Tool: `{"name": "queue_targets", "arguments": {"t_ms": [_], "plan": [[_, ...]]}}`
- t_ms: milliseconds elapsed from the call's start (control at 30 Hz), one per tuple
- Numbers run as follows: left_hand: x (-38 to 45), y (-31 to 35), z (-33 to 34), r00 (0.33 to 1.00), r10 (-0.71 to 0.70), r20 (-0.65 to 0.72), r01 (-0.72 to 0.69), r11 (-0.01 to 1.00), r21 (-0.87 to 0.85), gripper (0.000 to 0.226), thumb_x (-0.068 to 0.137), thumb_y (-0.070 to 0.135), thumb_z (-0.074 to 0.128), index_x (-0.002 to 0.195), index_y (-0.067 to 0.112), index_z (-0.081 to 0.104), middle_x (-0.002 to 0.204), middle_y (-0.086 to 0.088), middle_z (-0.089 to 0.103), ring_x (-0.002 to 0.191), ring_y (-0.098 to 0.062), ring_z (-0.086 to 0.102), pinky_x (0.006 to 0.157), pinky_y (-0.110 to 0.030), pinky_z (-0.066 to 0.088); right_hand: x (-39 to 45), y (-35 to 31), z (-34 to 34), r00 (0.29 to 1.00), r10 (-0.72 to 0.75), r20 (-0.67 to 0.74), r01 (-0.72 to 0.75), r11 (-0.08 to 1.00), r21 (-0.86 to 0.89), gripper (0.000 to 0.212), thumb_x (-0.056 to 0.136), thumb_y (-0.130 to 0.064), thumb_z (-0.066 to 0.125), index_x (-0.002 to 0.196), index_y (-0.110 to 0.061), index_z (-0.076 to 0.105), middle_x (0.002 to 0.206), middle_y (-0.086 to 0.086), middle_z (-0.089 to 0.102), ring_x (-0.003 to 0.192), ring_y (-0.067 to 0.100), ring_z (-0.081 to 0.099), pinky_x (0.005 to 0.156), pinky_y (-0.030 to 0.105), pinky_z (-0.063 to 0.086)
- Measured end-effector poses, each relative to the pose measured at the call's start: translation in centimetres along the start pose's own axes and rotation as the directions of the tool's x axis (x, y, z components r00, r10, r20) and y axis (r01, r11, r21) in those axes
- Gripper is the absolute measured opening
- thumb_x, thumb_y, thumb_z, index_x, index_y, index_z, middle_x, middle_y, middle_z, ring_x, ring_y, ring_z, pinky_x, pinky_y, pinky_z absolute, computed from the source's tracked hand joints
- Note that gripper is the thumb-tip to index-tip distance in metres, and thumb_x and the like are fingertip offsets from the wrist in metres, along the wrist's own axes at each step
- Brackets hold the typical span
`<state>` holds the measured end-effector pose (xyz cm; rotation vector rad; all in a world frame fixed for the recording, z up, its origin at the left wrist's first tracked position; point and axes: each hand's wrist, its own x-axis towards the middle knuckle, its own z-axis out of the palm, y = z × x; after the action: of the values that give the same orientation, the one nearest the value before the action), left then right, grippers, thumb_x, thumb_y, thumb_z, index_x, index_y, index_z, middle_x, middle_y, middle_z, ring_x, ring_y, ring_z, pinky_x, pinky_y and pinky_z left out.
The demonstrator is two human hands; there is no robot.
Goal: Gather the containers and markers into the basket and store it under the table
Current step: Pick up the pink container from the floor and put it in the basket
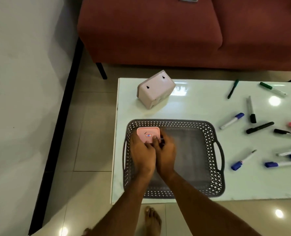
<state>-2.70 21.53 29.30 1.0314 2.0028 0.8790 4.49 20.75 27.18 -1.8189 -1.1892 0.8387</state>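
A grey perforated basket (214, 142) with side handles sits at the near left of the white table (192, 106). Inside its far left corner lies a pink container (147, 132) with a small label on top. My left hand (142, 154) and my right hand (166, 153) are side by side over the basket, fingers curled on the pink container's near edge. A second, pale pink container (155, 90) lies tipped on its side beyond the basket. Several markers lie scattered at the right, among them a blue-capped marker (232, 120) and a black marker (259, 127).
A red sofa (158, 31) stands beyond the table, its black leg (101, 70) near the table's far left corner. Tiled floor and a wall with a black skirting lie to the left. My bare foot (152, 220) is under the table's near edge.
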Motion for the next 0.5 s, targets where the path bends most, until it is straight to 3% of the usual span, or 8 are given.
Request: {"name": "queue_targets", "arguments": {"t_ms": [67, 200, 500], "plan": [[0.31, -0.23, 0.26, 0.999, -0.041, -0.011, 0.042, 0.999, 0.028, 0.054, 0.088, 0.002, 0.063, 0.141, 0.009, 0.051, 0.134, -0.012, 0.061, 0.125, -0.03, 0.059, 0.108, -0.046, 0.048, 0.03, 0.16, 0.14, 1.0, -0.003, 0.012, 0.004, 0.999, -0.054, 0.025, 0.1, -0.027, 0.062, 0.122, -0.018, 0.069, 0.107, 0.003, 0.064, 0.089, -0.001, 0.057, 0.076, 0.015, 0.048], [0.59, -0.22, 0.49, 0.997, -0.072, -0.034, 0.073, 0.996, 0.046, 0.056, 0.088, 0.002, 0.066, 0.141, 0.007, 0.049, 0.136, -0.013, 0.058, 0.128, -0.031, 0.056, 0.11, -0.047, 0.047, 0.16, 0.03, 0.56, 0.998, 0.018, 0.058, -0.016, 1.0, -0.023, 0.024, 0.101, -0.026, 0.061, 0.122, -0.016, 0.067, 0.109, -0.001, 0.06, 0.096, 0.014, 0.062, 0.084, 0.035, 0.057], [0.61, -0.4, 0.64, 0.993, -0.11, -0.049, 0.113, 0.992, 0.054, 0.06, 0.088, 0.005, 0.069, 0.143, 0.006, 0.045, 0.138, -0.014, 0.056, 0.127, -0.031, 0.057, 0.107, -0.048, 0.05, 0.63, 0.71, 0.51, 0.993, 0.012, 0.116, -0.001, 0.995, -0.096, 0.024, 0.099, -0.027, 0.061, 0.122, -0.019, 0.064, 0.107, -0.001, 0.064, 0.098, 0.016, 0.06, 0.084, 0.033, 0.052]]}}
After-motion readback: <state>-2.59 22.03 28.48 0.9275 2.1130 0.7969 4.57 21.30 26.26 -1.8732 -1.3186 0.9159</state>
